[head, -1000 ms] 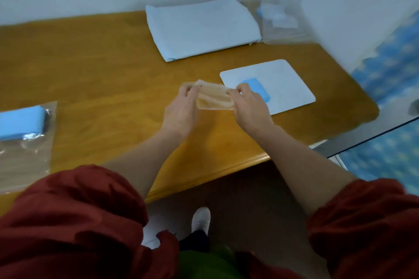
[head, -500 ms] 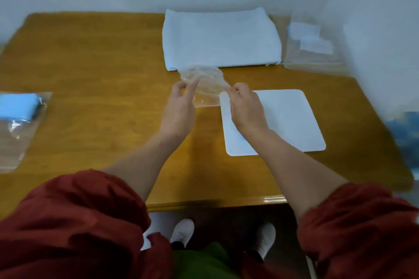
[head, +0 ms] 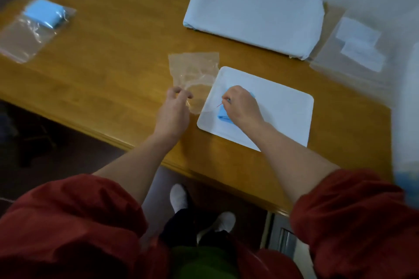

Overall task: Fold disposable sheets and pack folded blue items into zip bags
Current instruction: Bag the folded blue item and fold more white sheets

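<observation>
Bagging was in hand: on the white mat (head: 278,106) my right hand (head: 241,106) pinched the folded blue item (head: 223,114), my left hand (head: 174,108) gripped the empty zip bag (head: 193,70) just beside it, whose mouth needed opening next.

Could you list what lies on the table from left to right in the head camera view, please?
Zip bag with a blue item inside → empty zip bag pinched by the left hand → white mat, where the right hand grips a folded blue item → clear bags with white labels.
</observation>
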